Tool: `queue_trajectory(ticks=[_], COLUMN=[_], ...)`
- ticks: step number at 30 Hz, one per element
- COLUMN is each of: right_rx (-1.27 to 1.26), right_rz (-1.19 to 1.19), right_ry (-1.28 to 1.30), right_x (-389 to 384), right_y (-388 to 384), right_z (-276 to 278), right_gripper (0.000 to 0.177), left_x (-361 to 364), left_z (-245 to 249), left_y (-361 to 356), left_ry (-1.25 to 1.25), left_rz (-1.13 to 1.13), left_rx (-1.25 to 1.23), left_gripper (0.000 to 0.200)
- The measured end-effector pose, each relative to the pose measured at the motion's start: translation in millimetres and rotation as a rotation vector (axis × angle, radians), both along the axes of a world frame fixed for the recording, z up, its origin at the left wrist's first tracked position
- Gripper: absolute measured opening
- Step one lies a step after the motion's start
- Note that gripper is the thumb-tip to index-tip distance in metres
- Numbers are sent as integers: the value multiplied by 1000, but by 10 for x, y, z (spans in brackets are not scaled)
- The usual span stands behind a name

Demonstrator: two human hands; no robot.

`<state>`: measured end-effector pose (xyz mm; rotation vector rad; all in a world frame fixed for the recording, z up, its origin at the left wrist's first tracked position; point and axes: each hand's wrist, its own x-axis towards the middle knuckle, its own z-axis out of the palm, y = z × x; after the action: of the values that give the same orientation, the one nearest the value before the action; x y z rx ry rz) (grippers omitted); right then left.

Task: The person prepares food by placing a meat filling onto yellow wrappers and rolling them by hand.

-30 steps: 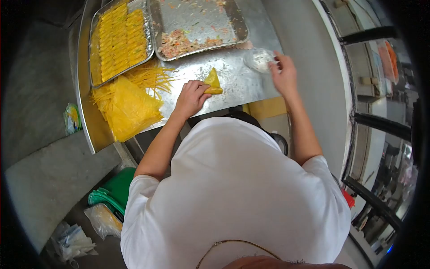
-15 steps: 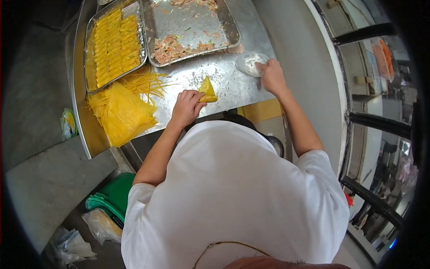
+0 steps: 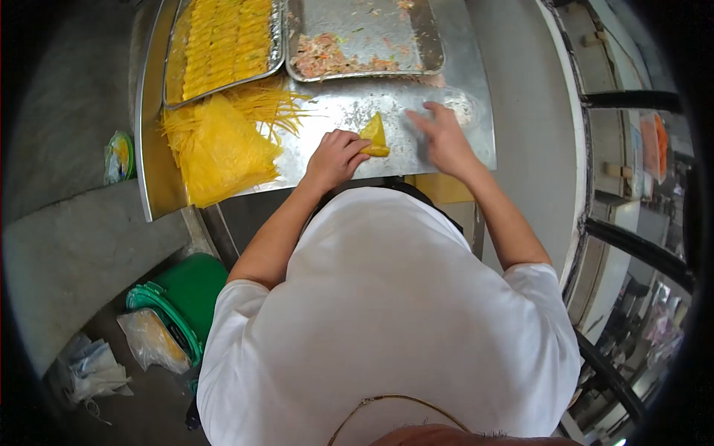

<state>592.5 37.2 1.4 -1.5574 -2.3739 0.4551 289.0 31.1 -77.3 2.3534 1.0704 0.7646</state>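
Note:
My left hand (image 3: 335, 160) is closed on a partly rolled yellow wrapper (image 3: 376, 135), pinching the rolled edge near the front of the metal table. A pointed flap of the wrapper still lies flat beyond the roll. To its right, my right hand (image 3: 445, 145) hovers over the table with fingers apart and blurred by motion, holding nothing I can see. Just behind that hand is a clear bowl (image 3: 462, 110) with something whitish in it, partly hidden. A stack of thin yellow wrapper sheets (image 3: 223, 152) lies left of my left hand, with loose yellow strips behind it.
Behind the sheets, a metal tray (image 3: 169, 70) holds rows of yellow rolls. Beside it, another tray (image 3: 364, 75) contains a pinkish chopped filling (image 3: 323, 56). A grey wall (image 3: 520, 97) borders the right side. A green bin (image 3: 186, 293) stands on the floor at left.
My right hand has left the clear bowl and moved left toward the wrapper, its fingers spreading. My left hand keeps its hold on the wrapper. The camera view has shifted.

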Motion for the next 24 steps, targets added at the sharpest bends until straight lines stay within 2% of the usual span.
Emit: queue_trajectory(ticks=[1,4,8,13,15,17,21,24], right_rx=[0,152,295,249,163,184,273,213], right_rz=[9,295,265,133,251,300,102,40], right_ry=[2,-506,-702,-686,-521,-481,-581,-250], right_x=[-183,-517,-307,-224,-384,-413,-299,-380], right_y=[-1,36,236,230,117,94,124,-20], right_z=[-10,-130,-429,-280,-265,-313,-399,-195], right_gripper=[67,66,63,60,59,60,56,51], left_x=[-6,0,-2,2,8,2,0,21], left_z=[-2,-28,-39,-28,-27,-34,-37,-53], left_y=[2,10,6,-7,-3,7,25,16], left_ry=[2,-6,-41,-44,-47,-42,-51,-48], left_rz=[9,-3,5,13,12,6,6,3], left_rx=[0,32,67,73,82,93,79,60], left_gripper=[34,34,31,30,30,30,29,27])
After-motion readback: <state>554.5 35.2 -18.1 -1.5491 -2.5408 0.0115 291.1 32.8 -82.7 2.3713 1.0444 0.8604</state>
